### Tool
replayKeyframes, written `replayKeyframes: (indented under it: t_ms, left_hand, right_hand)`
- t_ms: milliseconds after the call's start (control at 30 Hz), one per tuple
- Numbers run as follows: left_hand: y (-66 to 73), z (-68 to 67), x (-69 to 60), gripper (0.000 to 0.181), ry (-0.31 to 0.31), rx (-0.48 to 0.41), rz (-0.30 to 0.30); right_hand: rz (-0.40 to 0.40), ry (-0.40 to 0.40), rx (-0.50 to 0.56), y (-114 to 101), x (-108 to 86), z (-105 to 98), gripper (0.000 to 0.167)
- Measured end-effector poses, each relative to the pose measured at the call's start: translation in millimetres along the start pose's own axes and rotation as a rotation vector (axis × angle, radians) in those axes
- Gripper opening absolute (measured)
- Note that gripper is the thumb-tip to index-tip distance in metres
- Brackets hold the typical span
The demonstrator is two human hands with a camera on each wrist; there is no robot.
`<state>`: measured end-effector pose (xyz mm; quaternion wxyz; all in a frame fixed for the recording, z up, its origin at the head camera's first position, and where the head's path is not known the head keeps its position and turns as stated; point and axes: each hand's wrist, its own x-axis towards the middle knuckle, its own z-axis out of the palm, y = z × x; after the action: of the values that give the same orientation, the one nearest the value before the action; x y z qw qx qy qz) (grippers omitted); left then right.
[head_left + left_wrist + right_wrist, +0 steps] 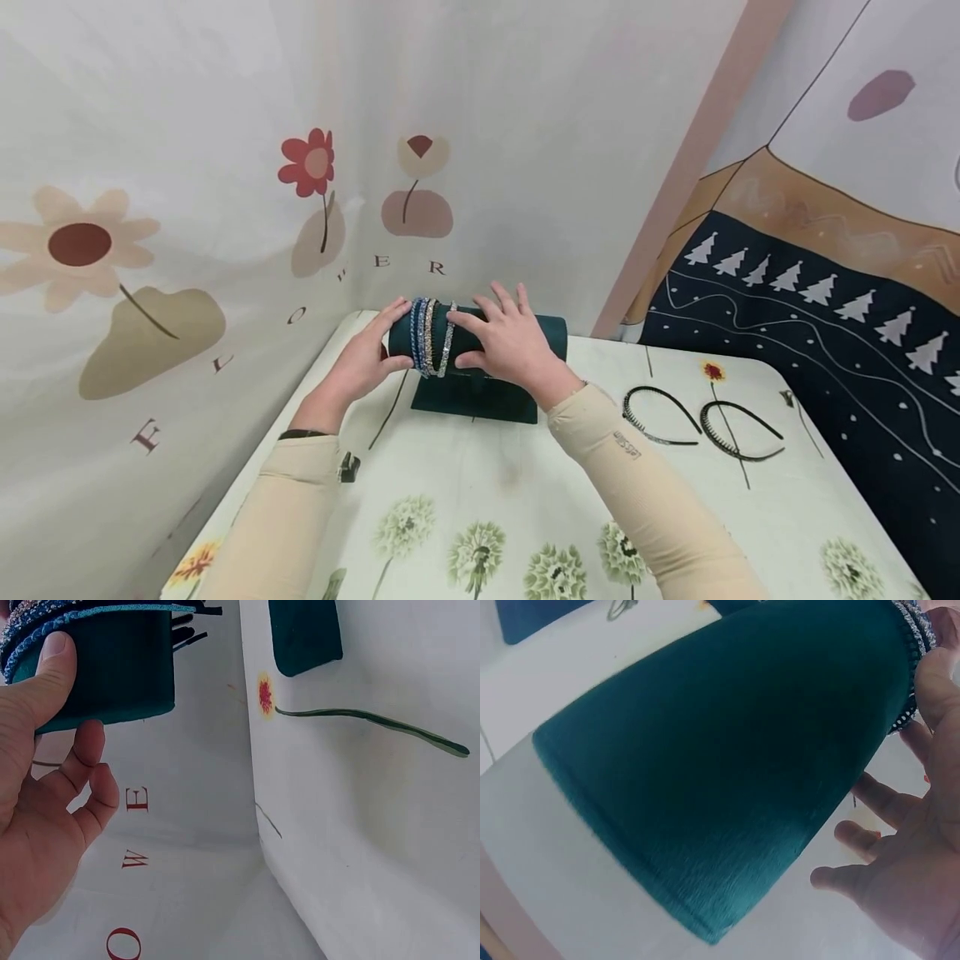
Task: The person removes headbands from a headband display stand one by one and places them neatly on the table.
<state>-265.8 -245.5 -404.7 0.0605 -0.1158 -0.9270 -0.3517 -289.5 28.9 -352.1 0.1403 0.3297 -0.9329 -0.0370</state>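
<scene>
A dark green velvet display roll point(551, 333) lies sideways on a flat base point(474, 402). Several headbands circle its left part: blue ones point(417, 337), a gold-toned one point(429, 333) and a silver glittery one point(447, 346). My left hand point(358, 358) holds the roll's left end, thumb in front beside the blue bands, fingers over the top. With thumb and index finger my right hand point(517, 342) grips the silver headband; its other fingers are spread. The right wrist view shows this thumb at the glittery band point(915, 630), with bare velvet point(727, 765) beyond.
Two dark toothed headbands point(660, 417) point(738, 432) lie side by side on the flower-printed tablecloth point(465, 475), right of the stand. A printed curtain point(525, 167) hangs close behind and at the left. Dark tree-patterned fabric point(795, 325) hangs along the right.
</scene>
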Motion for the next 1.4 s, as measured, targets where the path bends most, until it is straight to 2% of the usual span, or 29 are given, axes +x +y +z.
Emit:
replayKeyframes:
  t_ms: [267,500,700,833,1000,1133,1233,1400]
  left_hand:
    - [0.2,1.7,-0.8,0.096,-0.003,0.000,-0.002]
    - [0.4,0.4,-0.8,0.097,-0.007,0.002,-0.008]
    - [0.6,-0.1,-1.1,0.096,-0.004,0.007,-0.004]
    - [1.4,0.8,-1.1,0.097,-0.005,0.005,-0.001]
    - [1.0,0.7,-0.8,0.097,0.002,0.011,-0.006]
    - [1.6,1.3,-0.2,0.096,-0.005,0.006,0.004]
    - [1.5,1.9,0.2,0.096,-0.006,0.005,0.003]
    - [0.2,2.0,0.1,0.097,-0.003,0.004,0.000]
  right_hand:
    - [0.055,-0.029,0.027,24.2,-9.3,-2.2,0.073]
    - [0.105,-0.030,0.110,52.8,-23.7,0.1,0.071]
    - [0.118,-0.037,0.179,65.2,-29.2,0.1,0.068]
    - [0.172,-0.018,0.166,62.9,-29.9,1.3,0.067]
    - [0.277,0.052,0.140,46.8,-23.8,5.1,0.079]
    - [0.341,0.065,0.147,35.9,-20.7,4.7,0.082]
    - [0.346,0.055,0.160,32.9,-21.5,1.4,0.079]
    - [0.295,0.017,0.115,30.8,-28.0,-2.8,0.079]
